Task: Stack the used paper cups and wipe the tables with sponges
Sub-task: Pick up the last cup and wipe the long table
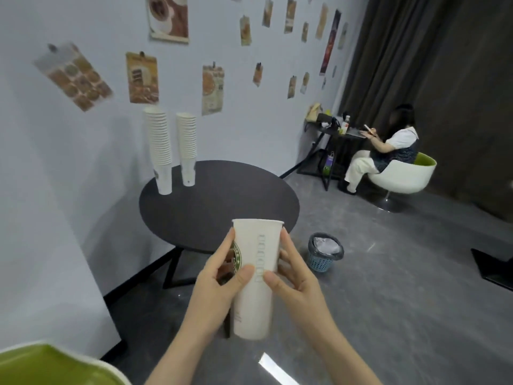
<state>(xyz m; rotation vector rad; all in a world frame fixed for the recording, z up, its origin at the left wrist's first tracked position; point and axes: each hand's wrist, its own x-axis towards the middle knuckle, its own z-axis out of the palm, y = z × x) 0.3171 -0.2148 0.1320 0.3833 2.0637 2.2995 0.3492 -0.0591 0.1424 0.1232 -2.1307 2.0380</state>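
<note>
White paper cup [256, 276] held upright in mid-air, mouth up, long axis near vertical, just short of the near edge of the dark round table [222, 201]. Left hand [219, 282] grasps its left side, right hand [297, 279] its right, thumbs on the near wall. Two tall cup stacks [162, 151] stand at the table's far left, up and left of the hands, well apart. Left hand is nearer to them. Likely next: carry cup across, drop it onto a stack. No sponge visible.
</note>
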